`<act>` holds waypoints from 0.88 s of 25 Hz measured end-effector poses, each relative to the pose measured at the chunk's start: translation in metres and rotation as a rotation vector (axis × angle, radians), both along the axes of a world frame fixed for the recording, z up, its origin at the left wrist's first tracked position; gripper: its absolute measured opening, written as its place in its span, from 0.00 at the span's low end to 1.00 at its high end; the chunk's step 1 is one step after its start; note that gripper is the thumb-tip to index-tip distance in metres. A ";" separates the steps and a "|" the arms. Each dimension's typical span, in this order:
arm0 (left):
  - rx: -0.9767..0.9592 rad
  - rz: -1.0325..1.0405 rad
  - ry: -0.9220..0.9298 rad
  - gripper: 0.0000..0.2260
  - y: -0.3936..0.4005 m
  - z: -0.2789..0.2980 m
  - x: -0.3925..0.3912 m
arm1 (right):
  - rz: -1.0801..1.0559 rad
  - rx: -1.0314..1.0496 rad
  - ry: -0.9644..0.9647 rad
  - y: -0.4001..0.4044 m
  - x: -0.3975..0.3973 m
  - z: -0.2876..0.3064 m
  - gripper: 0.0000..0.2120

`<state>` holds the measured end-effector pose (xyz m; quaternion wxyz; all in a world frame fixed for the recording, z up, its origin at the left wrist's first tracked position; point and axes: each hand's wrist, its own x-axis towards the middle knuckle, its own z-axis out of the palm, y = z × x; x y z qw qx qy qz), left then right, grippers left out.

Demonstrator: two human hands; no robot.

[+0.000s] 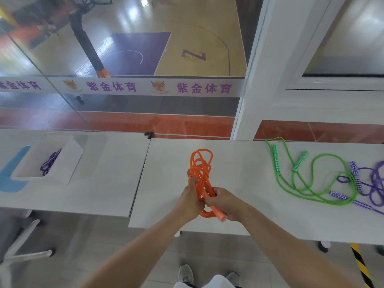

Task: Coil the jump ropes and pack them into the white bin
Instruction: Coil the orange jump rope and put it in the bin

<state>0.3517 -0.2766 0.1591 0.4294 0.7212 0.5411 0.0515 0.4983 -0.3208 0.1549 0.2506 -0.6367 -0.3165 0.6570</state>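
Observation:
An orange jump rope (201, 163) is bunched into loose loops above the middle of the white table (239, 208). My left hand (190, 201) grips the bundle of loops from the left. My right hand (224, 201) holds an orange handle that sticks out below it. The white bin (68, 161) stands far left on the neighbouring table, with a purple rope (48, 162) inside. A green jump rope (311, 179) lies spread out on the right, and purple ropes (372, 183) lie tangled at the right edge.
A blue lid or tray (12, 179) lies beside the bin at the far left. A glass wall with a printed band runs behind the tables. A chair base (25, 246) stands under the left table. My shoes (186, 274) show on the floor below.

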 end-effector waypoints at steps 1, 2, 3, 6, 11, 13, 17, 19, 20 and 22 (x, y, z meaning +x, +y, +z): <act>-0.036 0.039 -0.034 0.25 -0.002 0.006 0.003 | 0.026 -0.004 0.007 -0.001 0.000 0.004 0.18; -0.063 0.073 -0.041 0.26 -0.002 0.008 0.003 | 0.041 -0.012 0.041 -0.001 0.000 0.007 0.20; -0.081 0.116 -0.039 0.31 -0.001 0.010 0.003 | 0.039 -0.023 0.084 -0.001 -0.001 0.009 0.23; -0.128 0.220 0.053 0.33 0.005 0.004 0.003 | 0.006 -0.027 0.107 -0.002 0.000 0.017 0.25; -0.243 0.306 -0.097 0.19 0.007 0.004 0.004 | -0.027 0.036 0.014 -0.002 0.000 0.018 0.24; -0.349 0.373 -0.257 0.21 0.004 0.002 0.003 | -0.031 0.067 -0.013 -0.003 0.000 0.017 0.23; -0.621 0.630 -0.656 0.14 -0.002 0.001 0.008 | -0.026 0.170 -0.147 -0.008 -0.009 0.013 0.16; -0.637 0.662 -0.742 0.10 -0.004 -0.001 0.008 | 0.022 0.227 -0.271 -0.010 -0.016 0.010 0.16; -0.625 0.665 -0.742 0.10 -0.006 -0.002 0.007 | 0.041 0.260 -0.307 -0.010 -0.020 0.008 0.16; -0.607 0.693 -0.722 0.11 -0.010 -0.004 0.003 | 0.060 0.348 -0.355 -0.009 -0.029 0.005 0.16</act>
